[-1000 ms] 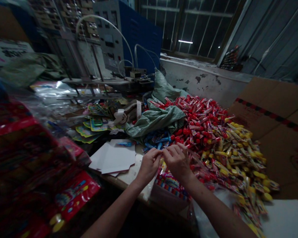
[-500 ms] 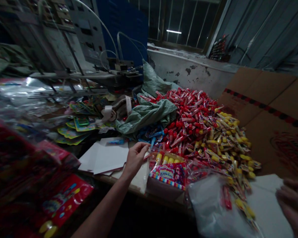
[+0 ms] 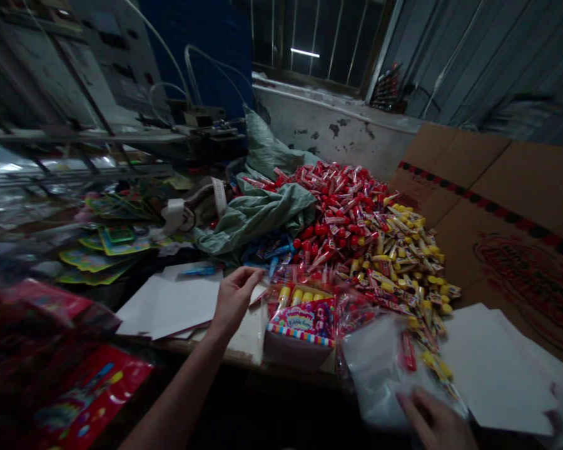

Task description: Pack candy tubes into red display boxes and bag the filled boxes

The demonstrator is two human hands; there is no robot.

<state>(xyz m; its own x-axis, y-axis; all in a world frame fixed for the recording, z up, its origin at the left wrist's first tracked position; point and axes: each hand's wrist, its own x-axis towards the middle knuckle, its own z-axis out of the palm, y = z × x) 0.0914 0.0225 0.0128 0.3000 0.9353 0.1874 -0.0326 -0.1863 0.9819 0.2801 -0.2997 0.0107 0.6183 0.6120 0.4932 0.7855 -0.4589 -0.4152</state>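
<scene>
Resting on the table edge [image 3: 244,350], the left hand [image 3: 233,299] lies with its fingers loosely curled and a little apart, and I cannot tell if a small thing is pinched between them. It is just beside the small display box [image 3: 301,325], on the left side of this box, and it does not touch it. The box stands at the near edge of the table; its front is colourful, and yellow-capped tubes [image 3: 296,296] stand upright inside it.

Behind the box and to its right rises the big heap of candy tubes [image 3: 366,231], red at the far part and yellow at the nearer right part. A green sack [image 3: 258,215] lies behind the box to the left, partly against the heap, with some blue-wrapped pieces [image 3: 274,249] under its edge. White sheets [image 3: 169,303] lie flat on the table left of the box, just beside the left hand.

The right hand [image 3: 434,422] is at the bottom of the view, well apart from the left hand and to the right of the box. Its fingers are spread and lie on a clear plastic bag [image 3: 380,369], which holds a red tube [image 3: 408,351]. Only part of this hand is visible, so I cannot tell if it grips the bag or only presses it. A white sheet [image 3: 492,369] lies further right of the box, near a brown carton [image 3: 511,206].
</scene>
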